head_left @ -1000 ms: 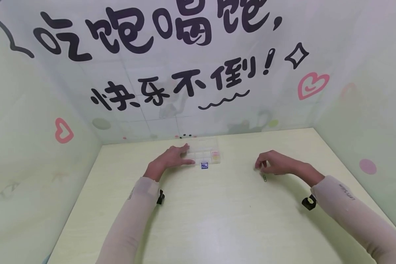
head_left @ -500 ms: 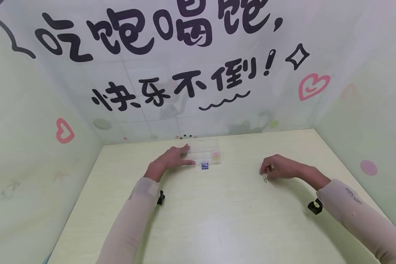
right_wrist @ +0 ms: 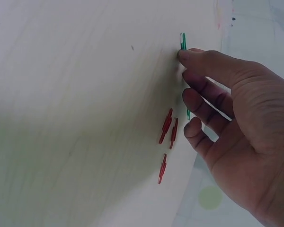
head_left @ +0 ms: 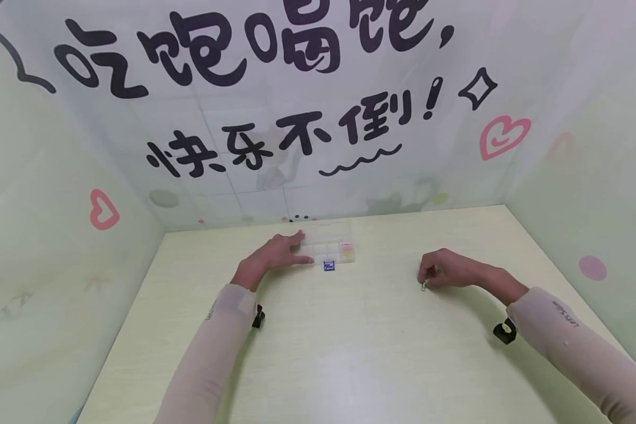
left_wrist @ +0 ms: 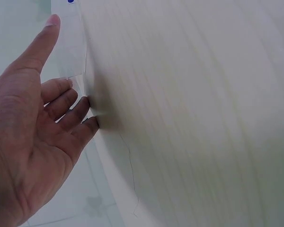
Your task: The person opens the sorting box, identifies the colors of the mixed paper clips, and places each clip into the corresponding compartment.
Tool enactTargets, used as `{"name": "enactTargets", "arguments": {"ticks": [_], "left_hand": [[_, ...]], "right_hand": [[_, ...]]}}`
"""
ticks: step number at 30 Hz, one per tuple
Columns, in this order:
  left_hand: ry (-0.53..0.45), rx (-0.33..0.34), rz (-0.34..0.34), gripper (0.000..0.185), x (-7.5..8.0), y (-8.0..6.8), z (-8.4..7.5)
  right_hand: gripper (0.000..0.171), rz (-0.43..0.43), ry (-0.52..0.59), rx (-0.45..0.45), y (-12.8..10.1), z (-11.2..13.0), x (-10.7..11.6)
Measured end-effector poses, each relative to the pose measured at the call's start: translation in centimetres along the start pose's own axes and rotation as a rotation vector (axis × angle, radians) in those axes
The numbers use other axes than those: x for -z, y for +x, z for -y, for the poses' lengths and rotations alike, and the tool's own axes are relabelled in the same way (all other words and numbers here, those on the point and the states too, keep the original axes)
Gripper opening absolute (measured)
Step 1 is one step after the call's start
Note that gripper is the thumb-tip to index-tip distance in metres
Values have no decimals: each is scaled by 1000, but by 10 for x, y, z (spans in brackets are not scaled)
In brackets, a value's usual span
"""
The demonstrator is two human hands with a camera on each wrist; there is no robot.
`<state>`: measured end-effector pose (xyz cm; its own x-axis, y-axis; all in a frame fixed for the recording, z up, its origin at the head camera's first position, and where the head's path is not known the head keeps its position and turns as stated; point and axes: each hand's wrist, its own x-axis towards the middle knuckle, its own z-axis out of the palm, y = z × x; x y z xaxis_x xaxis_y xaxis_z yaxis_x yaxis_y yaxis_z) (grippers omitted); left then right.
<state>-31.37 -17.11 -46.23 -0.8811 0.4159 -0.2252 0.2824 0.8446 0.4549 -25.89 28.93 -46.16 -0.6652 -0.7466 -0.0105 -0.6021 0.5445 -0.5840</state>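
Observation:
In the head view, a clear plastic compartment box (head_left: 325,250) stands at the back of the table. My left hand (head_left: 278,252) holds its left end, thumb at the front edge and fingers at the back. The left wrist view shows that hand (left_wrist: 42,109) with its thumb along the clear box (left_wrist: 68,42) and its fingers bent at the corner. My right hand (head_left: 445,268) pinches a green paper clip (right_wrist: 183,40) between thumb and index finger, close over the table. Several red paper clips (right_wrist: 165,126) lie beside the right hand, and another green clip (right_wrist: 188,114) shows partly behind its fingers.
Pink and yellow pieces (head_left: 346,251) fill the box's right compartment. A small blue label with white print (head_left: 329,266) is at its front edge. The pale wooden table (head_left: 339,341) meets a printed back wall (head_left: 307,194) and side panels.
The right hand has shifted slightly right and closed its fingertips on the green paper clip, which lay exposed on the table before. The left hand and the box stay in place.

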Motion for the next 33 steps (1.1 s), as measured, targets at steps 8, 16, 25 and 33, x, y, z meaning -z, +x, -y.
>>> {"name": "enactTargets", "arguments": {"ticks": [8,16,25,33], "left_hand": [[-15,5,-3,102,1,-1,0],[-10,-4,0,102,0,0,1],[-19,-5,3,101,1,-1,1],[-11,-7,1,100,0,-1,1]], "right_hand": [[20,6,14,-4,3,0,-3],[19,37,53,-65,5,4,-6],[21,4,18,-64,10,7,-7],[23,-73,-10,-10,25,15,-7]]}}
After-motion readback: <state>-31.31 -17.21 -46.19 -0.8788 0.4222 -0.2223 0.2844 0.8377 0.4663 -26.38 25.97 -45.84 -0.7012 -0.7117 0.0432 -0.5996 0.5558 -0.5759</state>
